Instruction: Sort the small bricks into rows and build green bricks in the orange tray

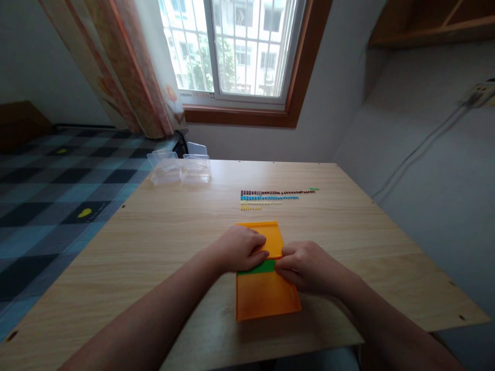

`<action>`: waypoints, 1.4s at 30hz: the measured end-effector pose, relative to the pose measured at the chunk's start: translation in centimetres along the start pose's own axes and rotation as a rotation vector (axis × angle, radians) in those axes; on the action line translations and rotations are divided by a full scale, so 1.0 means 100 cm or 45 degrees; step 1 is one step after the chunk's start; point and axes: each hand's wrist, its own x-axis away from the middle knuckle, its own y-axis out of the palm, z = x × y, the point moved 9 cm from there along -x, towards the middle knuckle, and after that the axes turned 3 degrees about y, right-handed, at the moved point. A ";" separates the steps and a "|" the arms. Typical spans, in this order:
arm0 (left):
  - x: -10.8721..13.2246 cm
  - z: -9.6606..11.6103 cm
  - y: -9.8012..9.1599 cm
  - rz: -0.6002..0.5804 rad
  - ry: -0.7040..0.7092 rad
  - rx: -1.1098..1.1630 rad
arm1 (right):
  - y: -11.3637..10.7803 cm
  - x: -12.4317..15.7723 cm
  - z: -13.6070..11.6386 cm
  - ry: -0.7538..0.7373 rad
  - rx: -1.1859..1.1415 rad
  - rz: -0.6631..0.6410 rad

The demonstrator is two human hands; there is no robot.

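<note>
Near the table's front edge lies an orange plastic tray (266, 293) with thin raised rims, crossed by a green strip (263, 267). Beyond the strip is a second orange section (274, 239); whether it is a separate piece, I cannot tell. My left hand (245, 250) is closed over the left side of this far section, its thumb pressed along the green strip. At the right edge, by the end of that strip, my right hand (303, 265) pinches the tray, fingers bent. Both hands hide parts of the edges.
Several rows of tiny pieces lie past the tray: dark red (270, 192), blue (268, 198), pale yellow and yellow, with a few green bits (314, 189). Clear plastic boxes (195, 169) stand at the back left of the wooden table (174, 221). A checked bed (50, 185) adjoins it.
</note>
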 end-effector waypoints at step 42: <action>0.028 -0.062 -0.029 0.789 -0.394 0.508 | -0.049 0.039 0.212 0.707 -0.261 1.148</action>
